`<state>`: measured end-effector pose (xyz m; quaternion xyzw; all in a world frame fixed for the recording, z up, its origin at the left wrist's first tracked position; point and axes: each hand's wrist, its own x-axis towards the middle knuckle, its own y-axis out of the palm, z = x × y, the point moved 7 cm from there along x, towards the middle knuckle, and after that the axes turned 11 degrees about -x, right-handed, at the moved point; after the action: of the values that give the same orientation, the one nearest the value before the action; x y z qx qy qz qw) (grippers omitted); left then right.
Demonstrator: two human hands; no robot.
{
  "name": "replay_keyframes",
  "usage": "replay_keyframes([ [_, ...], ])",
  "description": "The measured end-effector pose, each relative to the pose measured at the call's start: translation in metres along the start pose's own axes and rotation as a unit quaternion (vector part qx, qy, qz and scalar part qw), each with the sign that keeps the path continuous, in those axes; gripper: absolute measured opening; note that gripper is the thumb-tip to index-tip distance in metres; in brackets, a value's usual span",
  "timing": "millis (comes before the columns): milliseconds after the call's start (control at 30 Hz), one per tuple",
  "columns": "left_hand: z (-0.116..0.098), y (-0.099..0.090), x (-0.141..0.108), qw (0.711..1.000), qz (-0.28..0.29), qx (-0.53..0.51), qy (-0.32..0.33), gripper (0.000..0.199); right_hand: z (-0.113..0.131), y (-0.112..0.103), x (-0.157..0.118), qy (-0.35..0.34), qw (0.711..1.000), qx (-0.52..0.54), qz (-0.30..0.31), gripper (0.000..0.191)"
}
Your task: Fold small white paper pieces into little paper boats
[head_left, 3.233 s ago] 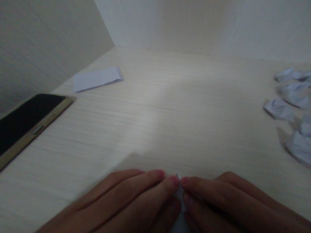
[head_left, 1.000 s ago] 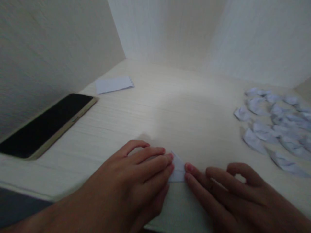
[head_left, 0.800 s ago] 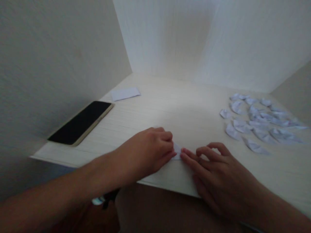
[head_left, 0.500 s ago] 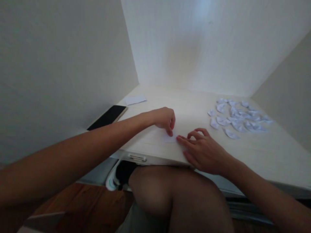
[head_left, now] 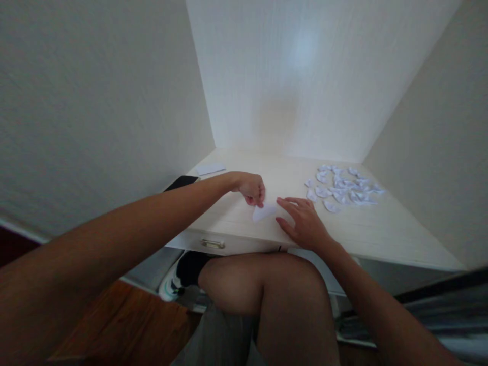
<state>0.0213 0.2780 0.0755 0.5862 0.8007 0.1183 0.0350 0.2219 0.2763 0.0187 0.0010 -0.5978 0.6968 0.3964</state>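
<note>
A small white piece of paper (head_left: 264, 212) lies on the pale desk (head_left: 236, 223) near its front edge. My left hand (head_left: 251, 189) is closed, its thumb and fingertips pinching the paper's upper left edge. On the other side, my right hand (head_left: 299, 218) is open, thumb and fingers apart, with the index fingertip at or near the paper's right end; whether it touches cannot be told. Several folded white paper pieces (head_left: 343, 188) are spread on the desk to the right of my hands.
A white paper stack or sheet (head_left: 211, 169) lies at the back left, beside a dark flat device (head_left: 182, 182) partly behind my left forearm. Walls enclose the desk at left, back and right. A drawer handle (head_left: 212, 244) is on the front, above my legs.
The view has shifted. The paper now shows a slanted, pointed shape where it looked flat and narrow. My right thumb has spread away from the fingers.
</note>
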Motion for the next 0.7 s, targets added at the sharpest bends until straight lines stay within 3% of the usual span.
replay_keyframes([
  [67,0.003,-0.001,-0.006,1.0,0.017,-0.011,-0.018,0.026,-0.004,-0.013,-0.012,0.095,0.99,0.053,-0.084,0.043],
  [133,0.013,-0.001,-0.027,0.999,0.032,-0.028,-0.02,0.019,0.002,-0.02,-0.032,0.185,0.963,0.124,-0.152,0.046],
  [200,0.026,-0.001,-0.059,0.998,0.032,-0.063,-0.003,0.015,0.022,-0.018,-0.05,0.238,0.932,0.212,-0.171,0.051],
  [333,0.054,0.007,-0.131,0.986,-0.003,-0.167,0.019,0.042,0.074,-0.01,-0.069,0.274,0.878,0.355,-0.169,0.029],
  [500,0.063,0.019,-0.187,0.971,-0.036,-0.238,-0.004,0.042,0.101,-0.01,-0.082,0.317,0.817,0.442,-0.19,0.023],
  [600,0.057,0.017,-0.202,0.974,-0.021,-0.223,-0.02,0.034,0.106,-0.014,-0.092,0.326,0.808,0.456,-0.184,0.022],
  [700,0.052,0.008,-0.209,0.982,0.0,-0.186,-0.022,0.03,0.111,-0.017,-0.098,0.321,0.825,0.436,-0.162,0.017],
])
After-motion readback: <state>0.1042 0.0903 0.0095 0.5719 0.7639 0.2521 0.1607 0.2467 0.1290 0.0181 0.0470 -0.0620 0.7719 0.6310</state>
